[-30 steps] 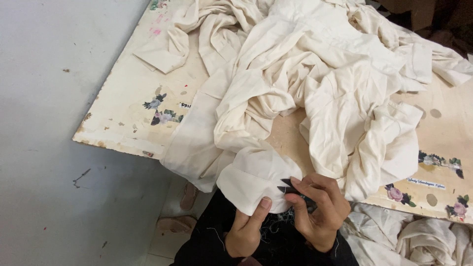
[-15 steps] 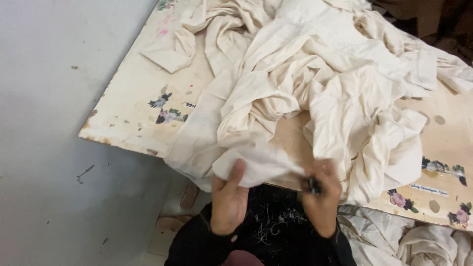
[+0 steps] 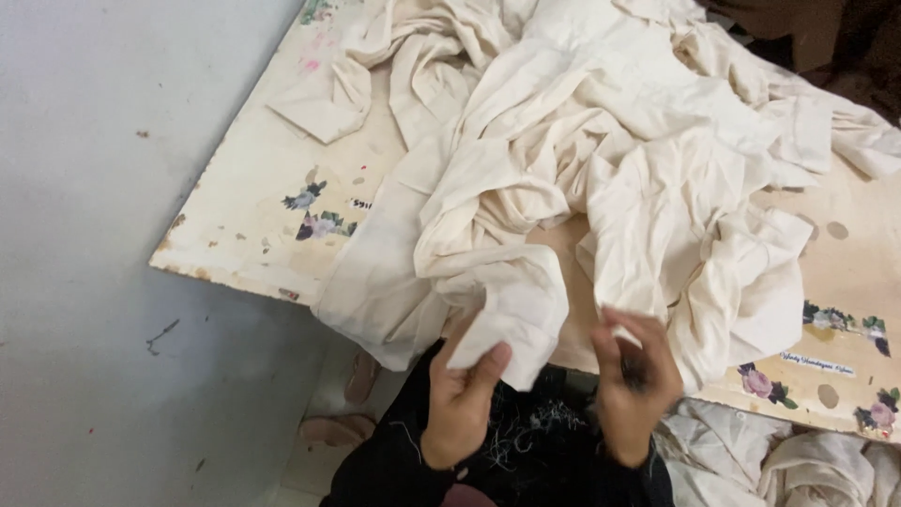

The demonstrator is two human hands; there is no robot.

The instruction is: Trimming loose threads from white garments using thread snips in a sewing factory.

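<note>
Since half a second ago my hands have moved apart. My left hand (image 3: 462, 406) was flat over the cloth edge; now it is lower, thumb up, pinching the hanging corner of the cream cloth piece (image 3: 511, 314) between thumb and fingers. My right hand (image 3: 635, 387) has come off that corner and sits just beside it, fingers curled around a small dark tool (image 3: 633, 370); blurred, so I cannot tell what kind. A second ago both hands were bunched together on the same corner.

Cloth piece: it hangs over the near edge of the worn board table (image 3: 235, 244), its long axis running from the heap down toward me, free corner pointing at my lap. The upper end joins the large heap of cream fabric (image 3: 638, 160) spread across the table.

Stickers: two small flower stickers, grey-purple, on the bare left part of the board (image 3: 314, 214). On the right near edge, more flower stickers, pink and dark green (image 3: 758, 384), with a small white oblong label (image 3: 818, 362) between them. A pink smudge marks the far left corner.

Loose thread clippings (image 3: 526, 432) lie on my black lap. More cream fabric (image 3: 779, 460) lies under the table at the right.
</note>
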